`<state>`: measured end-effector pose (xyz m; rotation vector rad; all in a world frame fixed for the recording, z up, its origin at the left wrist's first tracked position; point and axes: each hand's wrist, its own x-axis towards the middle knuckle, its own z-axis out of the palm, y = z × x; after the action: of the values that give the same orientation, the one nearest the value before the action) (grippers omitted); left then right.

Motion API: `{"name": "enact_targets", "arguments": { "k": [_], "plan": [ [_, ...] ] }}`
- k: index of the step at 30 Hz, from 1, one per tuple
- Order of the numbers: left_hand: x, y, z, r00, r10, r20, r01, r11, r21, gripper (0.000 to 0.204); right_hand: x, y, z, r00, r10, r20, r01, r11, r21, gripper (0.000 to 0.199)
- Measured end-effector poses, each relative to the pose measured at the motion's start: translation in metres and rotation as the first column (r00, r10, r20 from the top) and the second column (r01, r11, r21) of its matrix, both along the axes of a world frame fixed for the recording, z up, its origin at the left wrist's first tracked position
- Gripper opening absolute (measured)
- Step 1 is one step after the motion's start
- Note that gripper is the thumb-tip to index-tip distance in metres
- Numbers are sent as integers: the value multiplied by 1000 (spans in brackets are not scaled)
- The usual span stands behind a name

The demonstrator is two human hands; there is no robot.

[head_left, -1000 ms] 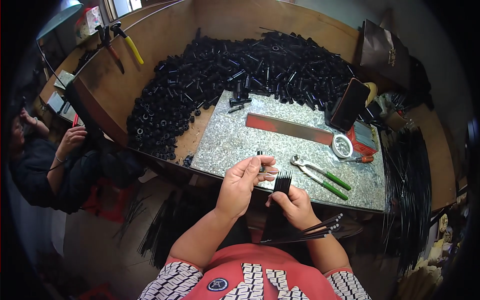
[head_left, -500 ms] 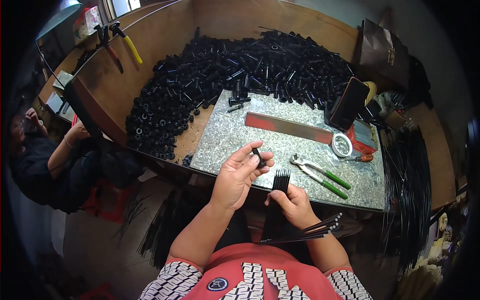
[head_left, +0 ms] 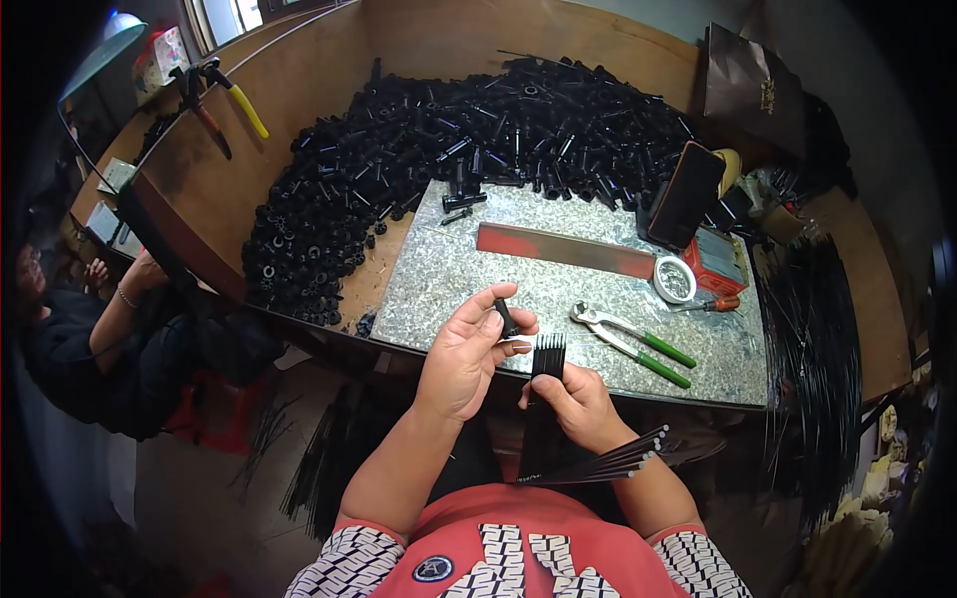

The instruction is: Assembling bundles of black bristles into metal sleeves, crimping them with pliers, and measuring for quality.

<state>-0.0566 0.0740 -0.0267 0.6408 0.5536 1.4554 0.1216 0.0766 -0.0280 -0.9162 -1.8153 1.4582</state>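
My left hand is raised over the near edge of the table, pinching a small black tubular plastic part between thumb and fingers. Close beside it on the right, my right hand grips a flat bundle of thin black rods. Their narrow tips stand up in a row just below and to the right of the black part, apart from it. The rods' other ends fan out over my right forearm.
Pincers with green handles lie right of my hands on the speckled board. Beyond are a flat metal bar, a white cup, a phone and a black parts heap. Rods hang at right. A co-worker sits left.
The view has shifted slightly. The rod tips are a little higher beside my left hand; both grips are kept. At the left, the co-worker's raised hand has come down.
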Motion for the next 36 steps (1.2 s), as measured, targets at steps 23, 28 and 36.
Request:
{"name": "enact_targets", "arguments": {
  "k": [23,28,36],
  "plan": [
    [-1,2,-2,998,-33,48,34,999,-21,36,0,1,-7,999,32,-3,-32,999,-30,25],
    [-1,3,-4,998,-58,37,58,998,5,36,0,1,-3,999,47,27,-46,998,-45,23],
    [-1,7,-5,998,-46,50,47,999,-13,33,-2,1,-7,999,44,-2,-44,998,-46,20]
  ]
}}
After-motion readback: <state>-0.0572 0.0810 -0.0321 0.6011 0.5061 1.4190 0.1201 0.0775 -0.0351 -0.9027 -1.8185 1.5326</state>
